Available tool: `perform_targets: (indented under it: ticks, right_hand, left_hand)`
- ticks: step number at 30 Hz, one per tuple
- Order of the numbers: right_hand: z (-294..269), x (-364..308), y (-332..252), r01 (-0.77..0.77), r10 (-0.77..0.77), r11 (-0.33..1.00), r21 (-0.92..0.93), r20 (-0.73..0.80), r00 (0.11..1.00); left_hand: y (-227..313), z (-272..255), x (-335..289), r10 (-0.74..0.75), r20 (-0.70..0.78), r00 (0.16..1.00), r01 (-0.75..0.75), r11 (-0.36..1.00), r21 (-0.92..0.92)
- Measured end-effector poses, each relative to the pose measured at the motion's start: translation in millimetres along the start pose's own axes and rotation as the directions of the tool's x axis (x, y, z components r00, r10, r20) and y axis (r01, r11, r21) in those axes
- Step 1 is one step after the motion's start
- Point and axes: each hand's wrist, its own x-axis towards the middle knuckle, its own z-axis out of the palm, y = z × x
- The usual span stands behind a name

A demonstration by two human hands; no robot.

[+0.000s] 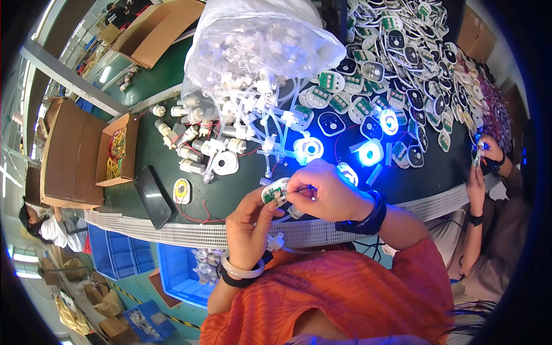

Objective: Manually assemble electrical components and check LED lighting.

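Note:
My left hand (pixel 248 233) grips a small white panel with a green circuit board (pixel 275 194) on its upper face, just above the table's front edge. Close against the panel's right side, my right hand (pixel 329 191) is closed in a pinch on a thin dark wire (pixel 303 189), partly hidden by the fingers. Beyond my hands lie white ring modules, one lit bright blue (pixel 370 152) and another glowing near it (pixel 309 148). Small motors (pixel 191 167) with white fittings and clear tubing form a heap to the left of them.
A large plastic bag of white fittings (pixel 259 49) stands at the back. Panels with green boards (pixel 397 63) pile up at right. Left are a black tray-like slab (pixel 153 195), a yellow-ringed disc (pixel 182 191) and a carton (pixel 118 149). A co-worker's hands (pixel 483 164) work at right.

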Motion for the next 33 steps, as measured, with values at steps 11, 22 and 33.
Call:
perform_targets:
  ticks: [11,22,33]
  right_hand:
    - [0,-2,6,-0.132,0.129,0.987,0.090,0.039,0.991]
    - [5,-1,3,-0.093,0.100,0.993,0.073,-0.099,0.990]
    - [7,-4,1,0.022,-0.053,0.983,-0.180,-0.165,0.985]
  left_hand:
    - [-1,19,-3,0.045,-0.150,0.988,-0.039,0.998,0.045]
    - [-1,24,3,0.191,-0.203,0.960,-0.134,0.955,0.265]
    - [4,26,2,0.159,-0.194,0.968,-0.118,0.971,0.207]
